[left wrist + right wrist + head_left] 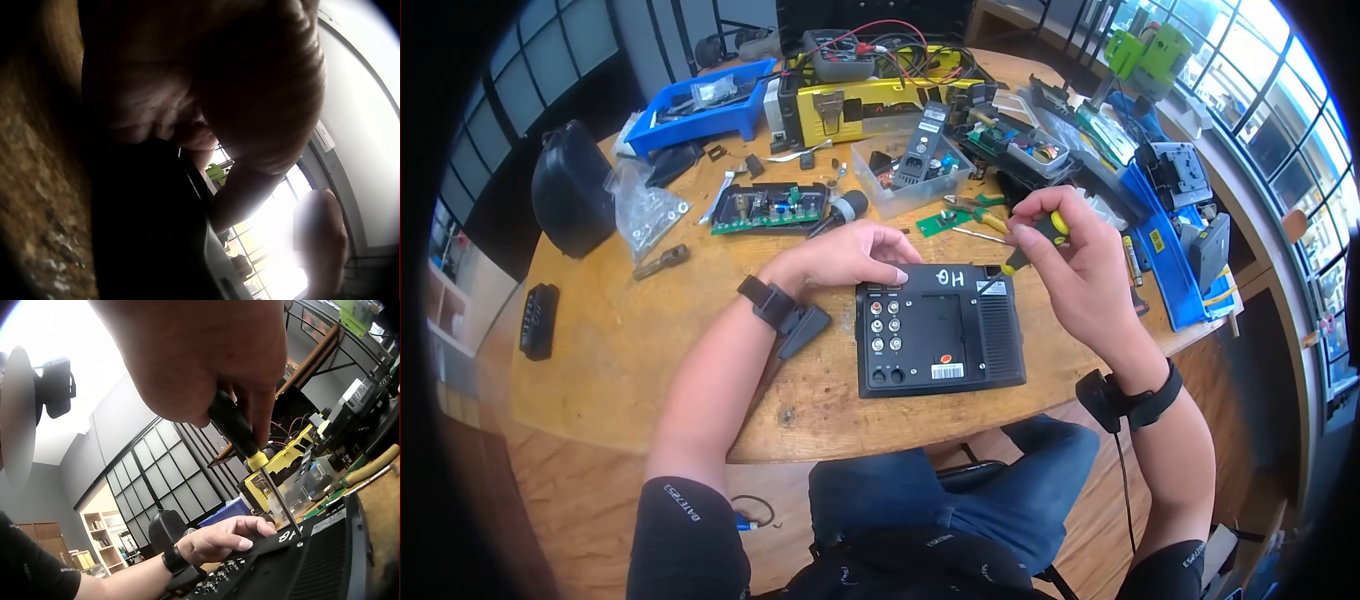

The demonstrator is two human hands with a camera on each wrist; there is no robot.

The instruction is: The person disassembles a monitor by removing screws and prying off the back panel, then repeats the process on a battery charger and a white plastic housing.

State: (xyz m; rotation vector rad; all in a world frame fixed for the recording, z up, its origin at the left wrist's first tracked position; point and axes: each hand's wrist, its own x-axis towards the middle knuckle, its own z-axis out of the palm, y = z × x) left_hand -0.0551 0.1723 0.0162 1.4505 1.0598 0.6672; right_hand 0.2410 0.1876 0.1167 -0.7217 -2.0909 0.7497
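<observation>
A flat black electronic device (942, 320) lies on the wooden table, its back panel up, with round jacks, a ribbed grille and white "HQ" lettering. My left hand (855, 254) holds its far left edge, thumb on the panel and fingers beyond the edge. My right hand (1082, 270) grips the black and yellow handle of a screwdriver (1015, 262) above the far right corner. In the right wrist view the screwdriver shaft (280, 497) slants down, its tip right at the panel by the lettering. The device (150, 225) looks dark in the left wrist view.
Beyond the device are a green circuit board (768, 208), pliers (980, 208) and a clear plastic box (887, 195). A yellow toolbox (880, 105) and blue tray (700, 110) stand behind. A blue bin (1157, 245) sits right, a bag of small parts (645, 215) left.
</observation>
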